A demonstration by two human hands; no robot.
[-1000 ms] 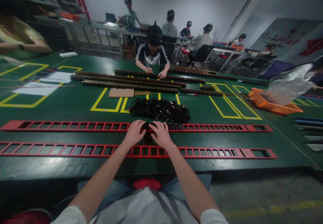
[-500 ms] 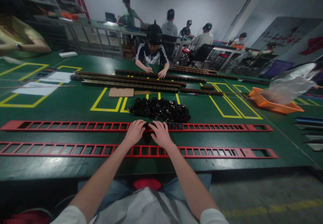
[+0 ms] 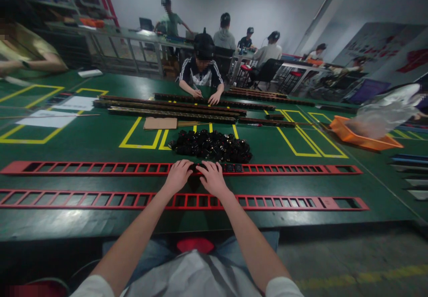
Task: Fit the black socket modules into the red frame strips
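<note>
Both hands work at the far frame [image 3: 16, 168], which lies parallel to the near edge of the surface [image 3: 301, 185], between the near frame [image 3: 327, 203] and the pile [image 3: 212, 146]. The left hand [image 3: 179, 175] and right hand [image 3: 213, 176] bend their fingers inward over a dark part [image 3: 195, 168]; whether they pinch it or merely press on it, I cannot tell. To do this well, I would square the part to its slot, press evenly from both sides, and match its lie to the two seated parts [image 3: 234, 168] just right of the right hand.

The fingers hide most of the part and its slot. A dark patch between the wrists may be shadow. The near frame's left end is cut off.
</note>
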